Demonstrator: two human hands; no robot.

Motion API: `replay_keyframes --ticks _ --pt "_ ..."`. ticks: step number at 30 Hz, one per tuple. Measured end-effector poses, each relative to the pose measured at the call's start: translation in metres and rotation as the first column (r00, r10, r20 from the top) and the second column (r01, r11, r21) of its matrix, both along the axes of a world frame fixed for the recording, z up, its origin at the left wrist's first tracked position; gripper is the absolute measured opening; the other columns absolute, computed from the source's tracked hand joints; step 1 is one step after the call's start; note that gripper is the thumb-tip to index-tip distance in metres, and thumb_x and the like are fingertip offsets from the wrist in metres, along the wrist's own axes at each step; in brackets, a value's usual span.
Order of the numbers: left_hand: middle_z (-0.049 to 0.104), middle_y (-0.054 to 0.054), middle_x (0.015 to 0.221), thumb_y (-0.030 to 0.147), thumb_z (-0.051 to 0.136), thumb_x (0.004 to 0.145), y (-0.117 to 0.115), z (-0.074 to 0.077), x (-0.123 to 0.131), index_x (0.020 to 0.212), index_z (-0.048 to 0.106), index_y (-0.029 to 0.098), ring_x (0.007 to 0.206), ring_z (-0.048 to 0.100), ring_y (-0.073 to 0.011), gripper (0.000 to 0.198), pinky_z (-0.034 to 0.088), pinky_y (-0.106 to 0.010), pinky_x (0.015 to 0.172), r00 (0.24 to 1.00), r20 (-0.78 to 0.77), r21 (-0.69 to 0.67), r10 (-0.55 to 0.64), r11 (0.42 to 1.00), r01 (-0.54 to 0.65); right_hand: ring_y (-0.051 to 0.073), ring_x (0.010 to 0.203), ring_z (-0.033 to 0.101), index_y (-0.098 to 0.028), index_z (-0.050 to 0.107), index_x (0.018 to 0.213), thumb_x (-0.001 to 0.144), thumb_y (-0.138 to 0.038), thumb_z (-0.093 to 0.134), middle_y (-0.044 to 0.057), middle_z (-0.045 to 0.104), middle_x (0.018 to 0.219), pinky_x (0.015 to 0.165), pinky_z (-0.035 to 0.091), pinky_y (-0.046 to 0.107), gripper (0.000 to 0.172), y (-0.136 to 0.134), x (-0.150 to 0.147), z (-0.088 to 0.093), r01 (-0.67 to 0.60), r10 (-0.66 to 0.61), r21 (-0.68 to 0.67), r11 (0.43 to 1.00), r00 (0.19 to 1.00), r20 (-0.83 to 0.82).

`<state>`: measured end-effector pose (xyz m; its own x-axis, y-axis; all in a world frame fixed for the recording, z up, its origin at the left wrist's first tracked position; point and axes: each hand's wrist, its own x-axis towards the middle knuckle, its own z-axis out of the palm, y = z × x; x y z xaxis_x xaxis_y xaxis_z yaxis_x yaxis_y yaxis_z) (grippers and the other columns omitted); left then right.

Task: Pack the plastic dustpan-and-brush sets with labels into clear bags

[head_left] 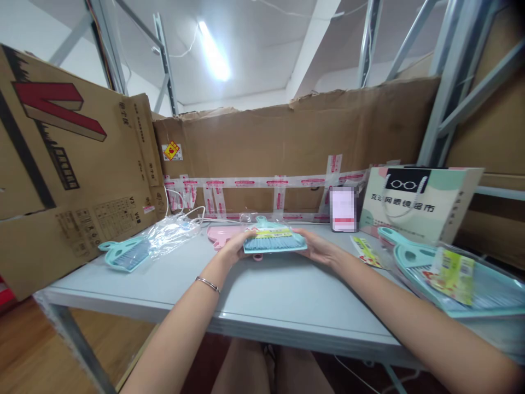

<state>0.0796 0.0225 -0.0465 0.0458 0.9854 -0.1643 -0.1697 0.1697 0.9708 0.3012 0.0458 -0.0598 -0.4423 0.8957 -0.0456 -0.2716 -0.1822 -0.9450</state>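
Observation:
A turquoise dustpan and brush set (274,242) with a yellow-green label is held up in front of me, over the middle of the table. My left hand (237,245) grips its left edge and my right hand (318,248) grips its right edge. Clear plastic seems to cover the set. Behind and below it, partly hidden, lies a pink dustpan (219,235) near my left fingers. Another turquoise dustpan with a brush (127,254) lies at the table's left, beside crumpled clear plastic wrap (174,232).
More turquoise dustpan sets (414,257) in plastic lie at the right, beside a loose yellow label card (366,251). A phone (344,210) and a paper bag (418,205) stand at the back right. Cardboard boxes (262,142) wall the back and left of the grey table (254,295).

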Motion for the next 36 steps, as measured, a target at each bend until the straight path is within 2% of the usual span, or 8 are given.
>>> replay_keyframes --ticks 4,8,12,16,20,27,32,36 --pt "0.063 -0.002 0.075 0.030 0.066 0.071 -0.005 0.006 -0.003 0.085 0.062 0.014 0.062 0.057 -0.0080 0.022 0.048 -0.016 0.054 0.998 0.066 -0.002 -0.003 1.000 0.003 0.014 0.091 0.064 -0.014 0.063 0.092 0.072 -0.013 0.062 0.006 0.068 0.099 0.087 0.050 0.023 0.020 -0.002 0.007 0.001 -0.126 0.128 0.044 0.991 0.990 -0.061" --pt "0.066 -0.006 0.084 0.010 0.067 0.066 -0.013 0.013 -0.008 0.084 0.064 0.011 0.072 0.060 -0.0100 0.018 0.050 -0.018 0.067 0.984 0.101 0.053 -0.144 0.989 0.139 0.014 0.093 0.064 -0.014 0.064 0.093 0.067 -0.007 0.067 0.006 0.068 0.100 0.089 0.049 0.020 0.028 0.000 0.009 0.000 -0.163 0.170 0.105 0.981 0.984 -0.060" --pt "0.066 -0.005 0.074 -0.001 0.066 0.062 -0.011 0.010 -0.008 0.076 0.063 0.010 0.068 0.060 -0.0093 0.018 0.050 -0.020 0.070 0.997 0.016 0.089 -0.079 0.993 0.078 0.012 0.079 0.067 -0.012 0.064 0.088 0.064 0.000 0.066 0.005 0.070 0.088 0.076 0.054 0.016 0.027 0.004 0.004 -0.004 -0.016 0.018 0.023 1.000 0.996 -0.086" --pt "0.064 -0.003 0.062 0.007 0.068 0.066 -0.003 0.000 -0.005 0.067 0.059 0.010 0.057 0.058 -0.0074 0.009 0.047 -0.018 0.059 0.996 -0.065 0.103 0.060 0.993 -0.053 0.011 0.067 0.067 -0.009 0.062 0.079 0.069 0.003 0.061 0.008 0.070 0.075 0.064 0.056 0.014 0.016 0.008 -0.004 -0.012 0.155 -0.164 -0.116 0.981 0.984 -0.074" --pt "0.059 -0.002 0.051 0.023 0.070 0.068 0.002 -0.007 -0.006 0.059 0.054 0.012 0.049 0.055 -0.0072 0.022 0.040 -0.018 0.049 0.979 -0.153 0.121 0.133 0.986 -0.115 0.012 0.058 0.066 -0.008 0.059 0.080 0.075 -0.002 0.057 0.009 0.069 0.067 0.053 0.056 0.014 0.008 0.010 -0.010 -0.018 0.208 -0.223 -0.194 0.959 0.973 -0.056" --pt "0.061 -0.002 0.055 0.034 0.070 0.067 -0.002 -0.002 -0.006 0.061 0.056 0.011 0.050 0.055 -0.0060 0.027 0.040 -0.018 0.052 0.968 -0.240 0.144 0.070 0.989 -0.036 0.013 0.069 0.068 -0.009 0.053 0.102 0.079 -0.001 0.048 0.008 0.069 0.075 0.066 0.058 0.021 0.025 0.002 -0.011 -0.004 0.157 -0.197 -0.235 0.959 0.968 -0.157" --pt "0.064 -0.004 0.064 0.038 0.072 0.063 -0.006 0.000 -0.002 0.063 0.056 0.011 0.051 0.055 -0.0062 0.031 0.039 -0.019 0.054 0.955 -0.297 0.162 0.017 0.986 0.033 0.018 0.069 0.068 -0.011 0.053 0.105 0.088 -0.029 0.043 0.009 0.070 0.079 0.060 0.060 0.031 0.027 -0.001 -0.008 0.003 0.130 -0.181 -0.237 0.963 0.961 -0.208" --pt "0.066 -0.005 0.067 0.040 0.072 0.062 -0.011 0.007 -0.006 0.070 0.058 0.012 0.055 0.058 -0.0093 0.033 0.040 -0.021 0.056 0.934 -0.354 0.157 -0.052 0.981 0.115 0.012 0.057 0.066 -0.012 0.052 0.103 0.084 -0.004 0.043 0.004 0.068 0.069 0.053 0.058 0.019 0.023 0.004 -0.008 -0.002 0.231 -0.274 -0.225 0.946 0.945 -0.180"
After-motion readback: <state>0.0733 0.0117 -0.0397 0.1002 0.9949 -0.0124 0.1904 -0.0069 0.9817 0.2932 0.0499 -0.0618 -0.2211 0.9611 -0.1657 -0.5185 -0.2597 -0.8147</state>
